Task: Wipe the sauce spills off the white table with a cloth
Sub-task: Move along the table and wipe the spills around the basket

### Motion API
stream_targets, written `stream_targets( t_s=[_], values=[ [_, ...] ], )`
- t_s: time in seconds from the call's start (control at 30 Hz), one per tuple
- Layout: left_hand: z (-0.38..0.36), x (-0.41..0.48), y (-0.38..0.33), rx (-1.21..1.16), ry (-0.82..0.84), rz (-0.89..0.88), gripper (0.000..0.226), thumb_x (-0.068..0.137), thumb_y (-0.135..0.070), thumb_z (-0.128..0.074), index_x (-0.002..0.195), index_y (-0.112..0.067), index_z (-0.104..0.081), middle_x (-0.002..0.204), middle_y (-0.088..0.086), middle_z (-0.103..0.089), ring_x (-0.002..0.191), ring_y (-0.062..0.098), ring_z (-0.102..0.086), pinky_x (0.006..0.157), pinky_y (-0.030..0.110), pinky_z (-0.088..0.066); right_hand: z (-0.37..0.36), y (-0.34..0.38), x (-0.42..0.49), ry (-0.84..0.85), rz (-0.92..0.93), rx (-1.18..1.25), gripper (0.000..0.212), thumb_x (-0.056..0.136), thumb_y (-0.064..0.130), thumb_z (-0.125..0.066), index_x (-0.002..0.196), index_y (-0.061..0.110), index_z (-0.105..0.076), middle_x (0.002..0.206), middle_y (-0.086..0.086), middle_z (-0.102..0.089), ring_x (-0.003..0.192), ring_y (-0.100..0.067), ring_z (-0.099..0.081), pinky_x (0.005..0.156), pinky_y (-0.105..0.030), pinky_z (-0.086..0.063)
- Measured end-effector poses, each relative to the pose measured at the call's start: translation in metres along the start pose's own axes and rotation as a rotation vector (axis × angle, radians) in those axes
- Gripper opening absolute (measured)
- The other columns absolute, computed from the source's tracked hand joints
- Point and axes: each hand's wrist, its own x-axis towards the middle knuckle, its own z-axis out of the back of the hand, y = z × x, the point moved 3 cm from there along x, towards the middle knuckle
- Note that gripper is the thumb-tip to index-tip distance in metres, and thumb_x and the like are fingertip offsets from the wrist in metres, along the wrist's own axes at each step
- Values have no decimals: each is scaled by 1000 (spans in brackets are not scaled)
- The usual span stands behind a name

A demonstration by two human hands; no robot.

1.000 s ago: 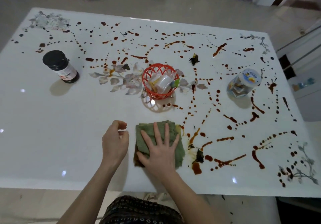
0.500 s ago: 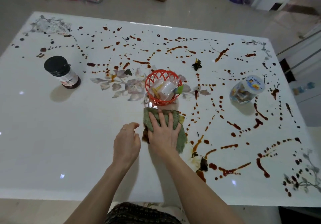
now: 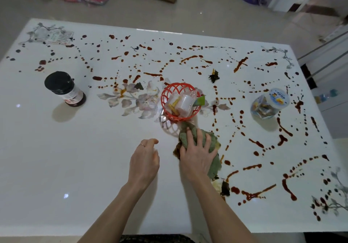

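I see the table (image 3: pixel 56 158) filling most of the view, its left and near parts bare white, its far side and whole right side dotted and streaked with brown-red sauce (image 3: pixel 258 192). A printed flower pattern sits at its middle. A dark-lidded jar (image 3: pixel 65 89) stands well to the left; a clear tub (image 3: pixel 269 104) with a printed lid lies tilted on the right among the spills. The red basket (image 3: pixel 179 101) stands at the centre with a plastic packet in it. Just in front of it is the green cloth (image 3: pixel 213 144), crumpled, its near-left edge stained brown, lying at the border between clean and spilled surface. My right hand (image 3: pixel 196 153) presses flat on the cloth, fingers spread over it, not wrapped around it. My left hand (image 3: pixel 144 162) hovers beside it over clean table, fingers loosely curled, holding nothing, a ring (image 3: pixel 141 145) on one finger. A dark scrap (image 3: pixel 225 188) lies near the cloth's right corner.
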Motion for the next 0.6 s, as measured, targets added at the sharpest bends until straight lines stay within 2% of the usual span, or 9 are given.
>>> stream_targets(
  t_s=[0.13, 0.3, 0.47, 0.53, 0.6],
  values=[
    [-3, 2, -5, 14, 17, -27, 31, 90, -7, -48, 120, -11, -55, 121, 6, -57, 100, 22, -58, 79, 33, -47, -3, 1, -7, -30, 11, -38, 61, 78, 44, -71, 135, 28, -56, 141, -10, -50, 126, -37, -43, 96, -65, -37],
    [-7, 6, -7, 36, 35, -53, 33, 88, -6, -50, 119, -10, -56, 120, 6, -57, 99, 23, -59, 77, 34, -48, 2, 2, 18, 19, -131, -49, 59, 90, 45, -53, 145, 28, -41, 151, -9, -34, 134, -34, -29, 97, -54, -30],
    [-11, 3, -5, 53, 44, -55, 28, 90, -9, -50, 117, -11, -57, 117, 6, -58, 96, 22, -58, 74, 32, -47, -1, 4, -3, -15, -43, -42, 62, 82, 47, -66, 138, 23, -53, 140, -12, -47, 120, -35, -43, 86, -51, -39],
    [-11, 2, -6, 56, 51, -60, 28, 90, -9, -50, 117, -11, -57, 117, 5, -58, 96, 21, -58, 74, 31, -46, 2, -4, 7, -42, -38, -48, 63, 85, 48, -62, 141, 23, -49, 142, -13, -44, 121, -35, -42, 88, -51, -41],
    [-9, 1, -5, 53, 44, -61, 28, 90, -9, -50, 117, -11, -57, 117, 5, -58, 98, 22, -58, 75, 32, -46, 5, -9, 24, -22, -102, -50, 65, 90, 50, -53, 148, 24, -37, 150, -13, -35, 127, -34, -37, 93, -51, -36]
  ],
)
